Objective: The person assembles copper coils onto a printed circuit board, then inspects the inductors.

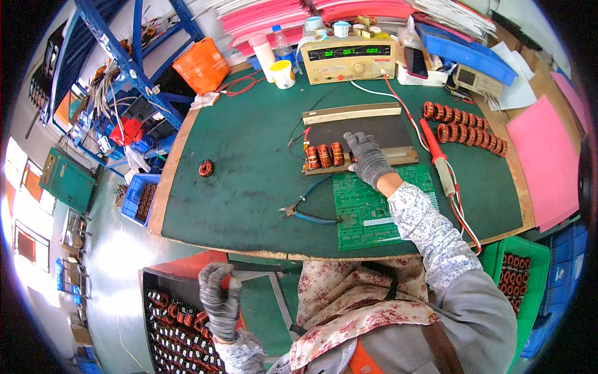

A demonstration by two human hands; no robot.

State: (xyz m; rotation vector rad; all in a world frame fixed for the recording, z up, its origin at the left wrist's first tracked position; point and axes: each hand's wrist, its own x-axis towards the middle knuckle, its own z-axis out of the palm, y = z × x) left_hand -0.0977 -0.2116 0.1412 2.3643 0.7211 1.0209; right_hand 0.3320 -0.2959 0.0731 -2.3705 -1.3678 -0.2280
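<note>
My right hand, in a grey knit glove, lies over a dark jig board with its fingers stretched out. Just left of its thumb, three copper-wound ring coils stand in a row on the jig's near wooden strip. Below that hand lies a green circuit board. My left hand, gloved too, hangs off the table's near edge beside a black crate of coils. Its fingers are curled; a red-orange patch shows by the thumb, but whether it is held is unclear.
Blue-handled cutters touch the circuit board. A lone coil lies left; coil rows lie right, beyond a red probe. A power supply stands at the back. A green bin of coils stands lower right.
</note>
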